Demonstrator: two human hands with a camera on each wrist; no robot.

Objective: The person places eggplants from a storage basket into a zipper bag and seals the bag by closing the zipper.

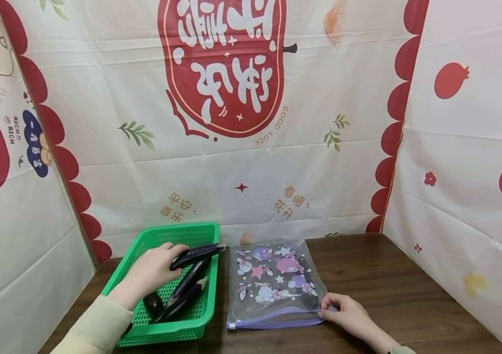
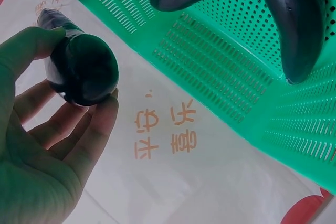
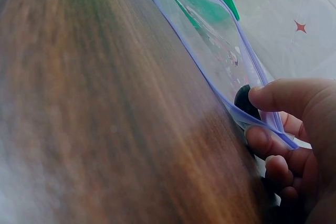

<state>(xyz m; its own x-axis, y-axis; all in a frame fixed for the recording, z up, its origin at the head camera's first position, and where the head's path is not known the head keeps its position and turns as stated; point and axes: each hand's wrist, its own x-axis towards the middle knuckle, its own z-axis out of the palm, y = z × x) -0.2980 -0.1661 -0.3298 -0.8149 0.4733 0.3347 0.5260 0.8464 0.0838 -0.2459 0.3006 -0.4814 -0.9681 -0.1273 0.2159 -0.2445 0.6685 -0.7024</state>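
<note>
My left hand [image 1: 155, 268] grips a dark purple eggplant [image 1: 199, 254] over the green basket [image 1: 216, 290]. The left wrist view shows the thumb on one side of that eggplant [image 2: 86, 72] and curled fingers on the other. Several more eggplants [image 1: 184, 301] lie in the basket. To its right, a clear zip bag [image 1: 268, 290] with pink and purple cartoon prints lies flat. At the bag's near right corner, my right hand [image 1: 343, 310] pinches the purple-edged mouth. In the right wrist view the mouth gapes, and a dark shape [image 3: 245, 100] shows near the thumb, its kind unclear.
A dark brown wooden table [image 1: 366, 265] bears everything. White cloth [image 1: 251, 162] with red prints hangs behind it, with more cloth at both sides. The bag's white slider [image 1: 232, 326] sits at its near left corner, close to the basket.
</note>
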